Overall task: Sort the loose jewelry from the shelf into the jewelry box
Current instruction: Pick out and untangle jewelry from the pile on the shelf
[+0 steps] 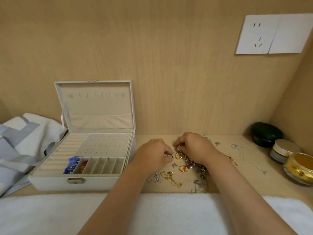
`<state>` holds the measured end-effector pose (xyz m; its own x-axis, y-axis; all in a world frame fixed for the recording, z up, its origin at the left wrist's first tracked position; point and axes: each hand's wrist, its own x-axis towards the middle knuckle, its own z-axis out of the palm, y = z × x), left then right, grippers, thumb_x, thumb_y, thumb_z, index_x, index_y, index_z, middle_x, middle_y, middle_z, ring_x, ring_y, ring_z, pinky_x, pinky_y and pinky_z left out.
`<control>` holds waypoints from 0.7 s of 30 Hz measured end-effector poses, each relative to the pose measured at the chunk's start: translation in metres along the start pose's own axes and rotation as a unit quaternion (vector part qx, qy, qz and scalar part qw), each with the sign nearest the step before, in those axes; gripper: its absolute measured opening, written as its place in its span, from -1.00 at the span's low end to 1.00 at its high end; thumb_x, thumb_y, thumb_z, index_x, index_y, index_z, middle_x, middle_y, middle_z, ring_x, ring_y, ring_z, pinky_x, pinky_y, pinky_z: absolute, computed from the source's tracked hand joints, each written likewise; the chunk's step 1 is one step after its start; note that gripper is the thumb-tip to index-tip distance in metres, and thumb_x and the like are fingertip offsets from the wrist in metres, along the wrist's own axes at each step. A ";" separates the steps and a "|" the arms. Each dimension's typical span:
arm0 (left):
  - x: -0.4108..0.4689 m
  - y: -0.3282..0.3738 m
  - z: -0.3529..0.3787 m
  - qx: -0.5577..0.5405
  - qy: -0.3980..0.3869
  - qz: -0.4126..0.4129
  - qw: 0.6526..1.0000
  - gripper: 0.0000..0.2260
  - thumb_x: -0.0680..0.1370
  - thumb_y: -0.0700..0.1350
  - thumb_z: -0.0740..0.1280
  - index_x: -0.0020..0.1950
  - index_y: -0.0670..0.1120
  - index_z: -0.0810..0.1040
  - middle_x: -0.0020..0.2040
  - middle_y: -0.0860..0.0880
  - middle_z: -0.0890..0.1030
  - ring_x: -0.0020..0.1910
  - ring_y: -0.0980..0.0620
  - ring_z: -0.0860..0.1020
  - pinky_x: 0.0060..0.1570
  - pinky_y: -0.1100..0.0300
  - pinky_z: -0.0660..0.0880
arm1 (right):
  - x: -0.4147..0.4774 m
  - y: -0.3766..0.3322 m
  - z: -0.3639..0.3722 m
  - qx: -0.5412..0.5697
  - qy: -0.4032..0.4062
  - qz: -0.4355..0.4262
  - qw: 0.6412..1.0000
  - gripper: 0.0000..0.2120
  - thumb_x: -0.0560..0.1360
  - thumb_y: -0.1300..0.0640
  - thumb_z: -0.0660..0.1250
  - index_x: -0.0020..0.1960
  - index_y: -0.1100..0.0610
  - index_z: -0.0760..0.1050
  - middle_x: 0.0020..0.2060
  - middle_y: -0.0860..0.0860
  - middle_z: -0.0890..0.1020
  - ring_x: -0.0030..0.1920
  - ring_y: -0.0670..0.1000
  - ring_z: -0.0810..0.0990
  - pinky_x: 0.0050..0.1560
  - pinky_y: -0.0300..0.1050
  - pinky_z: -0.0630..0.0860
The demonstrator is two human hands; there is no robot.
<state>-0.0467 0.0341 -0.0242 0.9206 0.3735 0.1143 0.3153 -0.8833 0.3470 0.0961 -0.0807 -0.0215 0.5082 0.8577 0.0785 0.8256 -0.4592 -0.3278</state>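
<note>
An open cream jewelry box (50, 181) stands on the wooden shelf at the left, lid up. Its front slots hold a blue piece (72, 164) and an orange-red piece (83, 165). To its right lies a heap of loose jewelry (194, 165): gold hoops (179, 156), a gold ring with a red stone (183, 169), a gold chain (171, 178) and silver pieces. My left hand (153, 154) pinches a small dark ring at its fingertips. My right hand (194, 146) pinches a small piece just above the gold hoops.
A dark green case (265, 134), a grey jar (282, 150) and a yellow glass jar (299, 168) stand at the shelf's right end. Grey-white fabric (18, 143) lies left of the box. A white towel (50, 214) covers the front edge. A wall socket (257, 34) is above right.
</note>
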 end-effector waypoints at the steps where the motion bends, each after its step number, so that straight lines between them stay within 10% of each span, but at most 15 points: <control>1: 0.000 0.001 0.001 0.000 0.008 0.000 1.000 -0.80 0.52 0.07 0.40 0.13 0.13 0.67 0.08 0.11 0.58 0.16 0.08 0.47 0.20 0.04 0.46 | 0.000 -0.001 0.000 0.008 0.005 0.004 1.000 -0.84 0.54 0.06 0.39 0.10 -0.08 0.66 0.03 -0.12 0.64 0.04 -0.06 0.60 0.05 -0.08 0.56; 21: -0.029 -0.022 -0.068 -0.021 0.132 -0.067 0.989 -0.93 0.52 0.07 0.38 -0.05 0.12 0.59 -0.22 0.17 0.61 -0.16 0.18 0.55 -0.18 0.21 0.45 | -0.011 -0.057 -0.018 0.163 0.087 -0.008 0.983 -0.97 0.52 0.01 0.43 -0.09 -0.09 0.64 -0.17 -0.19 0.65 -0.16 -0.20 0.56 -0.19 -0.21 0.44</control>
<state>-0.0962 0.0613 0.0278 0.7769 0.5528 0.3015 0.4157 -0.8099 0.4138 0.0483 -0.0680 0.0133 0.5538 0.7981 0.2373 0.7255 -0.3226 -0.6080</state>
